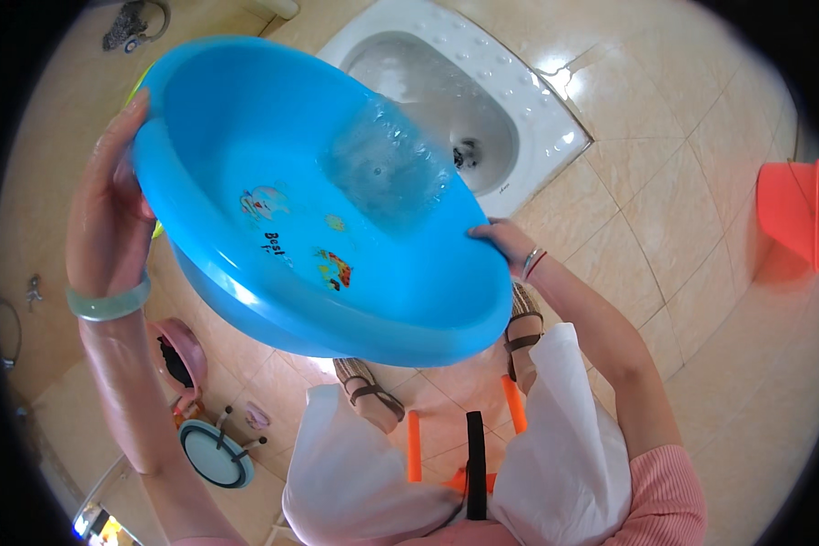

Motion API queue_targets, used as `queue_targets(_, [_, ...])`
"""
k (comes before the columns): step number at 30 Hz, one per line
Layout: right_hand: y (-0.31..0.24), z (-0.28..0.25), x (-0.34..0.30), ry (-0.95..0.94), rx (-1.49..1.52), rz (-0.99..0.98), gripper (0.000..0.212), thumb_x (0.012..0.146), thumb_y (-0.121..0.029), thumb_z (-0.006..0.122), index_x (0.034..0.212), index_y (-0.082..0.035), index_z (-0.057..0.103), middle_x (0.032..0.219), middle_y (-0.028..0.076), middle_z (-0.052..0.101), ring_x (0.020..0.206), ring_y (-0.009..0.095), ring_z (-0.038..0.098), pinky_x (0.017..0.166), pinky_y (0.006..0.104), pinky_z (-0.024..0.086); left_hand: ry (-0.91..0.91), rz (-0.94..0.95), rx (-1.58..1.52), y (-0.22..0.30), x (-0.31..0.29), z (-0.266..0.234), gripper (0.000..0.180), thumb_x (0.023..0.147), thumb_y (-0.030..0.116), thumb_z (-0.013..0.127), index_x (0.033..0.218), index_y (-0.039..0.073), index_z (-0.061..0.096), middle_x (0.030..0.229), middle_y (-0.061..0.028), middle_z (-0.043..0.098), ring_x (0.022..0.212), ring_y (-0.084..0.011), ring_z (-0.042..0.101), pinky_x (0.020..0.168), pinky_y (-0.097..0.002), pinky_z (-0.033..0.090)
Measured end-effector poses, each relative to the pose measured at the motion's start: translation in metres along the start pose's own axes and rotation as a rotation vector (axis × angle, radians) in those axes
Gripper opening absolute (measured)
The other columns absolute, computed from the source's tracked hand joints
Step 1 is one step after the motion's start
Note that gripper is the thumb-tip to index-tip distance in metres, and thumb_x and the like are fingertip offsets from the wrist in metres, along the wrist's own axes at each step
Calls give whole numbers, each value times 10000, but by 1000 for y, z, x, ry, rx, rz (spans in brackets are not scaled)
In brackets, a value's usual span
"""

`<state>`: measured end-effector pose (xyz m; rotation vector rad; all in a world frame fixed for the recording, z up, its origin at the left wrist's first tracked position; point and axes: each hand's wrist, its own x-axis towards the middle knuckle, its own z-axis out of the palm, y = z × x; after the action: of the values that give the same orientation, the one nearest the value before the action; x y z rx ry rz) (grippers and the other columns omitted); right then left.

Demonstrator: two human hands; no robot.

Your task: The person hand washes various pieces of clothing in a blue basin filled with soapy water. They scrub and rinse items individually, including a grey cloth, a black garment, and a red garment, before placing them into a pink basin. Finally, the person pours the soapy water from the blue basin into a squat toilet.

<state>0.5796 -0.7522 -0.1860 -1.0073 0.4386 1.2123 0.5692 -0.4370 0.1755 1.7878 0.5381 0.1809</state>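
Note:
A large blue plastic basin (pixel 232 291) with cartoon prints inside is held up and tilted away from me. My left hand (pixel 109 196) is closed on its left rim, with a pale green bangle on that wrist. On the right rim, my right hand (pixel 508 244) grips with the thumb over the edge; its other fingers are mostly hidden. Water (pixel 387 168) gathers on the basin's far side and runs over the lip. Just beyond lies a white squat toilet (pixel 532 114) with water in its bowl, partly hidden by the basin.
A red bucket (pixel 787 214) stands at the far right on beige tiles. At left are a pink basin (pixel 187 350) with something dark inside and a light blue stool-like item (pixel 214 455). A shower hose (pixel 155 18) lies top left. My sandalled feet (pixel 369 391) are below.

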Motion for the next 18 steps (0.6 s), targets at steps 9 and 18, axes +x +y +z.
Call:
queue_targets(9, [87, 18, -23, -110, -21, 53, 574, 863, -240, 660, 1304, 52, 438, 1123, 201, 629, 855, 234, 671, 632, 317, 586, -61, 267, 376, 26, -103, 101, 614, 837, 467, 646, 1237, 10, 555, 862, -50, 662, 698, -116, 635, 713, -260, 532])
queue_targets(18, [90, 26, -11, -188, -266, 66, 565, 856, -389, 679, 1219, 27, 559, 1013, 156, 671, 753, 192, 660, 517, 277, 514, -557, 398, 428, 66, -190, 186, 439, 807, 192, 740, 1150, -8, 552, 806, -85, 621, 707, -135, 638, 646, -239, 523])
